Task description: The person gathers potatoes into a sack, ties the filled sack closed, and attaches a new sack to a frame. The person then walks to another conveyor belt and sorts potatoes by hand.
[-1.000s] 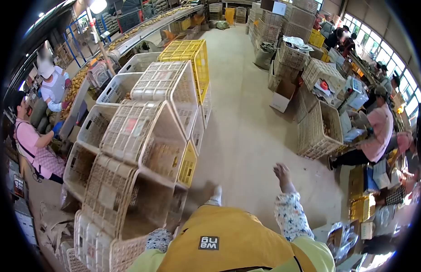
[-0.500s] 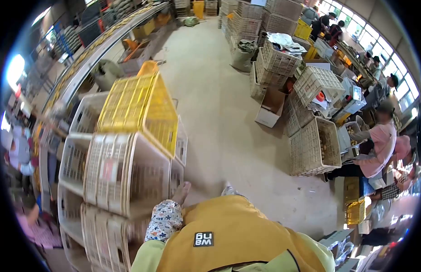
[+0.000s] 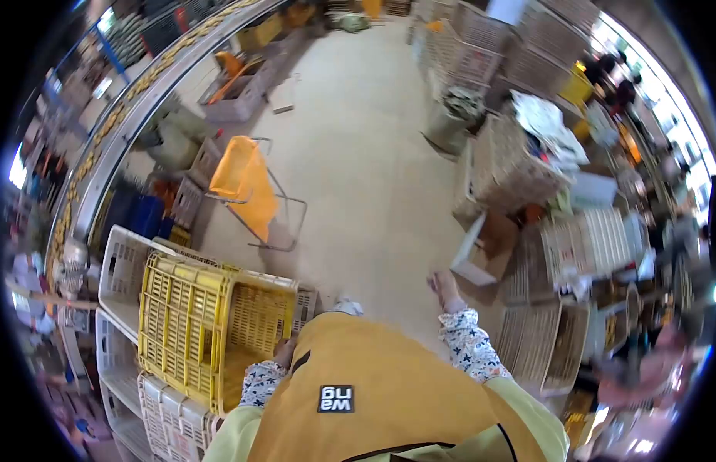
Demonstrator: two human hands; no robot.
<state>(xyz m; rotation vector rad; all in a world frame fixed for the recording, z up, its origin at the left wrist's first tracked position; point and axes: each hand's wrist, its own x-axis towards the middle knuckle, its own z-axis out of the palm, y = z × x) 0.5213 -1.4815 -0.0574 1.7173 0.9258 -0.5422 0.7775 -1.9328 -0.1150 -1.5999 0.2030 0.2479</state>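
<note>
My left hand [image 3: 284,352] hangs beside the open side of a yellow plastic crate [image 3: 184,319], close to its edge. Whether it touches the crate, and how its fingers are set, I cannot make out. The yellow crate lies on its side on top of a white crate [image 3: 173,412], with more white crates stacked behind. Out to the right, my right hand [image 3: 444,291] is held over the floor with its fingers somewhat apart and nothing in them. The nearest thing to it is an open cardboard box [image 3: 485,250].
An orange sack on a metal frame [image 3: 250,189] stands ahead on the left. Along the left runs a conveyor [image 3: 154,81] carrying small yellowish items. Stacked crates [image 3: 519,165] line the right side, with people working beyond. Between them runs a pale floor aisle [image 3: 365,154].
The view has moved forward along the aisle. The orange sack and frame now show fully. My right hand has come into view, and my left hand is lower, beside the yellow crate.
</note>
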